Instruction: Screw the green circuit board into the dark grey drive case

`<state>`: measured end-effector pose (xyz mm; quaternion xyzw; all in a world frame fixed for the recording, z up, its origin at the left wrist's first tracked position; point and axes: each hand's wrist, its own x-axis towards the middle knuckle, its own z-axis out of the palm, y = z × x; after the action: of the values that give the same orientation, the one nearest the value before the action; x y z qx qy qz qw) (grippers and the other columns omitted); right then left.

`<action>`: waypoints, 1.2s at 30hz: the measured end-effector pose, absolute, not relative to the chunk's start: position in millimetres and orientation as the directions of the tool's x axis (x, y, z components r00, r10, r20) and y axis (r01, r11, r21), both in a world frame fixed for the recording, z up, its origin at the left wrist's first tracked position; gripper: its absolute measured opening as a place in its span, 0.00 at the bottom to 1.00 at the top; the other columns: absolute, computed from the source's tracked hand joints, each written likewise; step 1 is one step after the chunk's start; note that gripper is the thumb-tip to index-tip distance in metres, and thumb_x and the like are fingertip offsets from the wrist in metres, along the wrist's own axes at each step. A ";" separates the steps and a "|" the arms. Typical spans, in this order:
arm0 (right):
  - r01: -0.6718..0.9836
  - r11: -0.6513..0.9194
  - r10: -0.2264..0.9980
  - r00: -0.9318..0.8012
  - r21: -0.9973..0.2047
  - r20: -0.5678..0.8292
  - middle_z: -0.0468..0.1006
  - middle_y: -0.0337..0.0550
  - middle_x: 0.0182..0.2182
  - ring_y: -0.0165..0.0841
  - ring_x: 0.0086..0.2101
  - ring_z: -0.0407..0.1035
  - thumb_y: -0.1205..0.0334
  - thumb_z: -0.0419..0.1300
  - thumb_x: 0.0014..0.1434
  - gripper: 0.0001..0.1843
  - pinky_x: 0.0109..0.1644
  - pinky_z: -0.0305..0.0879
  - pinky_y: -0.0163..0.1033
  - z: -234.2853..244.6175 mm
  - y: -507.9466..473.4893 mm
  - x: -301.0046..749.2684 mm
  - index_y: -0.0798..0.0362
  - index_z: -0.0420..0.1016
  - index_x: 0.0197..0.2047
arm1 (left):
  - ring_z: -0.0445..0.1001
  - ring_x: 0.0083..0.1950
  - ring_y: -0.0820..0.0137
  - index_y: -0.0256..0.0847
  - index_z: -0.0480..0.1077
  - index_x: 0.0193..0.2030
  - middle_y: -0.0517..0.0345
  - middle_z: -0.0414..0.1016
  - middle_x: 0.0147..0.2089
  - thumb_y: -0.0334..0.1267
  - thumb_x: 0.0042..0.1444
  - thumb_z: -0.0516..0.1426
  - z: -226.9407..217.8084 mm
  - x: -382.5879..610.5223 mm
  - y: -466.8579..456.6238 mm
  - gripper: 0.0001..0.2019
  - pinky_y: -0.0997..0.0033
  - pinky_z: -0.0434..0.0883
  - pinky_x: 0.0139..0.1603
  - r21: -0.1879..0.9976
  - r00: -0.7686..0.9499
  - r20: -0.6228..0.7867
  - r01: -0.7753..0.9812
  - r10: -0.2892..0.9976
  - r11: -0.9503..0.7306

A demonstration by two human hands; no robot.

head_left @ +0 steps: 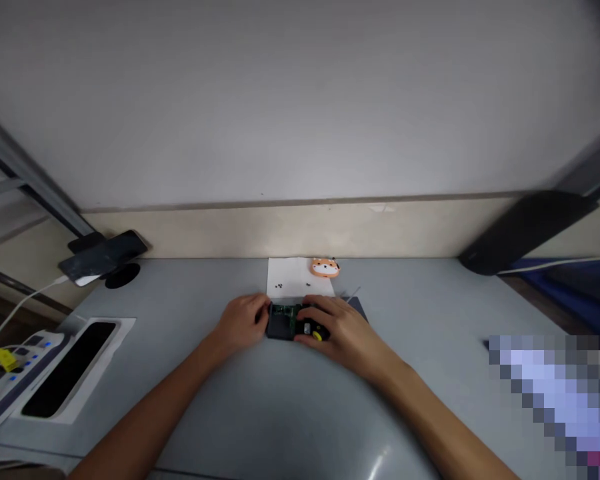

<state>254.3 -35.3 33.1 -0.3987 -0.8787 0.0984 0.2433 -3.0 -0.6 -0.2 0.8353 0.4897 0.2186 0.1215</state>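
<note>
A small black opened device [283,322] with a green circuit board inside lies on the grey table [430,320]. My left hand [243,320] grips its left end with curled fingers. My right hand [337,325] is closed over its right end, where a yellow and black part shows under the fingers. Just behind the device is a white paper sheet [295,275] with a few tiny black screws [279,285] on it.
An orange animal-shaped figure [325,267] sits at the sheet's far right corner. A phone on a stand [105,257] is at the back left, a power strip [15,363] and a black slab on white packaging [67,377] at the left. A dark lamp head [525,230] hangs at the right.
</note>
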 end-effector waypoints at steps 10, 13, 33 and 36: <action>0.645 0.684 0.728 -0.569 -0.342 0.383 0.78 0.45 0.56 0.44 0.52 0.73 0.48 0.63 0.66 0.18 0.56 0.69 0.54 37.1 -32.1 260.4 0.44 0.75 0.56 | 0.75 0.33 0.68 0.44 0.72 0.45 0.58 0.78 0.34 0.29 0.61 0.52 2.2 -1.0 -2.9 0.10 0.70 0.66 0.35 0.433 0.446 0.227 0.750 0.866 -0.500; 0.639 0.688 0.725 -0.586 -0.345 0.361 0.79 0.45 0.55 0.45 0.52 0.73 0.49 0.66 0.63 0.21 0.56 0.69 0.54 36.4 -32.3 261.1 0.43 0.74 0.57 | 0.74 0.32 0.68 0.44 0.72 0.43 0.59 0.77 0.33 0.30 0.60 0.53 3.8 -2.9 -2.7 0.09 0.71 0.66 0.35 0.437 0.451 0.217 0.748 0.866 -0.500; 0.679 0.629 0.776 -0.523 -0.379 0.352 0.78 0.47 0.55 0.46 0.52 0.73 0.55 0.67 0.63 0.24 0.55 0.72 0.55 25.2 -28.4 263.8 0.45 0.71 0.61 | 0.74 0.34 0.69 0.42 0.71 0.48 0.59 0.76 0.35 0.34 0.65 0.52 2.9 -9.7 1.5 0.09 0.71 0.66 0.37 0.418 0.501 0.217 0.728 0.838 -0.544; 0.677 0.636 0.771 -0.534 -0.371 0.346 0.79 0.47 0.54 0.46 0.51 0.74 0.54 0.66 0.63 0.22 0.54 0.72 0.54 24.1 -27.3 263.7 0.45 0.73 0.59 | 0.73 0.33 0.69 0.43 0.71 0.46 0.60 0.76 0.34 0.34 0.65 0.52 4.2 -9.8 1.3 0.08 0.71 0.66 0.36 0.433 0.504 0.208 0.722 0.839 -0.540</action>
<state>263.7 -27.3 24.1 -0.4157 -0.8706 0.0964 0.2449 -9.8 1.3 4.2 0.8546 0.4565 0.1997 0.1464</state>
